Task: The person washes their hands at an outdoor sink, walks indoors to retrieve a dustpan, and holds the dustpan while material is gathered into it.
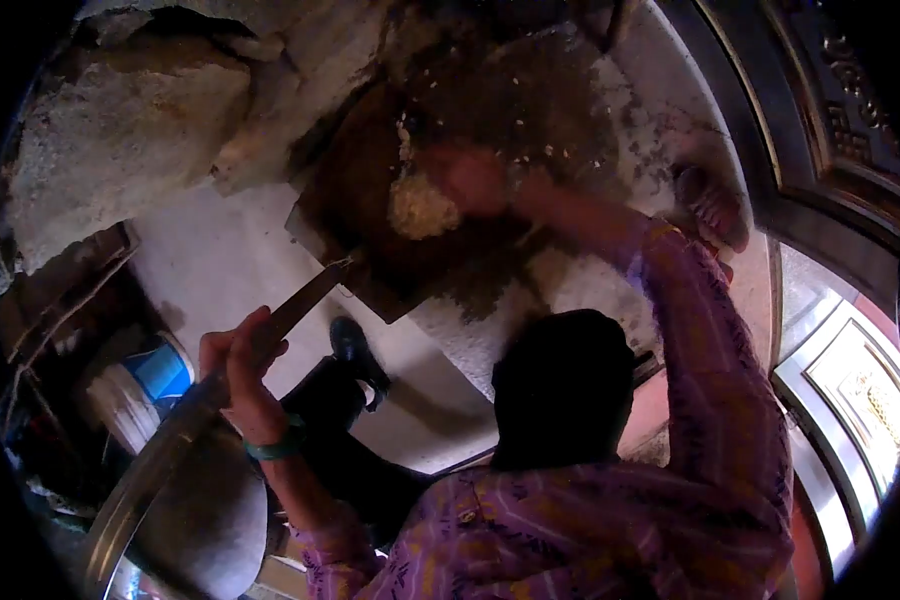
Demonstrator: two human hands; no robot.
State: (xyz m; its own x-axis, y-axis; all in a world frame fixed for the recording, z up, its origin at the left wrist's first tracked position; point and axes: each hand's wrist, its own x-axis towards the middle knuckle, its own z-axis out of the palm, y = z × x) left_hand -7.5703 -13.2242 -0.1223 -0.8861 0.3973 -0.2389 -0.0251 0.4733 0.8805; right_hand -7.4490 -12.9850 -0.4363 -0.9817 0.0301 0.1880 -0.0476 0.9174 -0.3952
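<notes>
My left hand [245, 375] is closed around a long, narrow, dark bar [305, 305] that looks wooden. Its far end stops by a corner of a dark, wet-looking slab [370, 280]; the lower end runs towards a curved, shiny rim [135, 500], and I cannot tell whether the two are joined. A pale, crumbly clump [423, 208] lies on the slab. Just right of this clump is my right hand [470, 180], smeared by motion. Its fingers cannot be made out, nor whether it holds or touches anything.
Large pale rocks or slabs [130, 130] fill the upper left. A blue and white bucket [155, 375] stands at the left among sticks. A black shoe [355, 350] is on the pale floor. Pale bits lie scattered over the dark ground, and ornate dark panelling [820, 110] borders the right.
</notes>
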